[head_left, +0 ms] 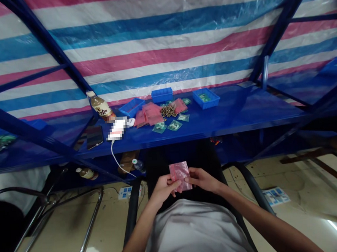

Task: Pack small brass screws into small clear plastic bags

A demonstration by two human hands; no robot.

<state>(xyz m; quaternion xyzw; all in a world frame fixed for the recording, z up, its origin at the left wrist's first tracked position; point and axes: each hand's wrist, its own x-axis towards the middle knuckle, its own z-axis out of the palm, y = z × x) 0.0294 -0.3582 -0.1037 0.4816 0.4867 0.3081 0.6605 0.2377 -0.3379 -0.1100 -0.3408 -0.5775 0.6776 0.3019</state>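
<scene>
A pink plastic bag [179, 171], see-through and creased, is held over my lap. My left hand [166, 187] grips its left and lower edge, thumb across the front. On the other side my right hand [202, 180] pinches the bag's right edge between thumb and fingers. Whatever the bag contains, I cannot make out. Beyond my knees, on the blue shelf, lie more pink bags [153, 112], a heap of small brass-coloured parts [168, 111] and several small clear-green packets [174, 125].
Blue plastic bins [206, 98] stand at the back of the shelf [241, 110]. To the left are a drink bottle [101, 106], a dark phone [94, 137] and a blurred-out device on a white cable [116, 159]. Blue frame posts [52, 42] rise at both sides. Another person's hand shows far left.
</scene>
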